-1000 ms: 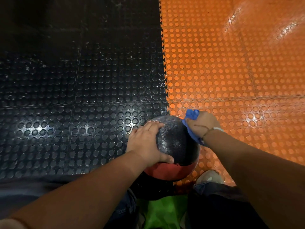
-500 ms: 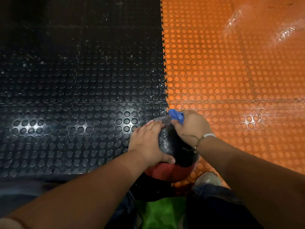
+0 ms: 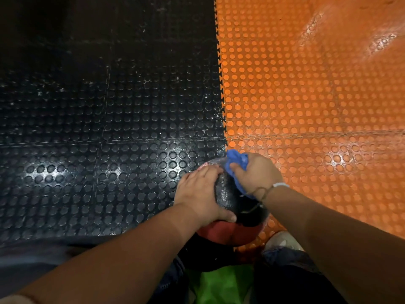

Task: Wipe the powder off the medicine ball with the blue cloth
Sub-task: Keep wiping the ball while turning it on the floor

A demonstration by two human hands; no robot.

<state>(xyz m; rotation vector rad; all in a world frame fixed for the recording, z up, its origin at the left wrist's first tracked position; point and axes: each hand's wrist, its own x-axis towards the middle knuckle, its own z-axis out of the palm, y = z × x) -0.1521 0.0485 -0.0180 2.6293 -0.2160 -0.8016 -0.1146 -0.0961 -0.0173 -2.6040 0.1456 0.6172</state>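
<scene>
The medicine ball [image 3: 230, 194] sits on the floor right in front of my legs, on the seam where the black studded mat [image 3: 109, 128] meets the orange studded mat [image 3: 306, 106]. My shoe [image 3: 282, 240] is just beside it on the right.

A round ball on a hard floor will roll under a sideways push, so my left hand [image 3: 201, 194] lies spread over its left shoulder. The fingers are laid out over the curve, the thumb runs along the near side, and the palm presses down to pin the ball.

My right hand [image 3: 256, 174] has the blue cloth [image 3: 235, 159] bunched in a closed grip. A wad pokes out past my knuckles at the far top of the ball, and a tail trails down toward my wrist. I keep it bunched so there is a thick pad that takes pressure, rather than a loose sheet that would skid.

The black upper half has a pale, speckled look, lightest at the far top edge beside the cloth. I take that for powder not yet cleared, so the wiping looks partly done. The red lower half faces me, and from here I can't tell whether it is dusty.
</scene>
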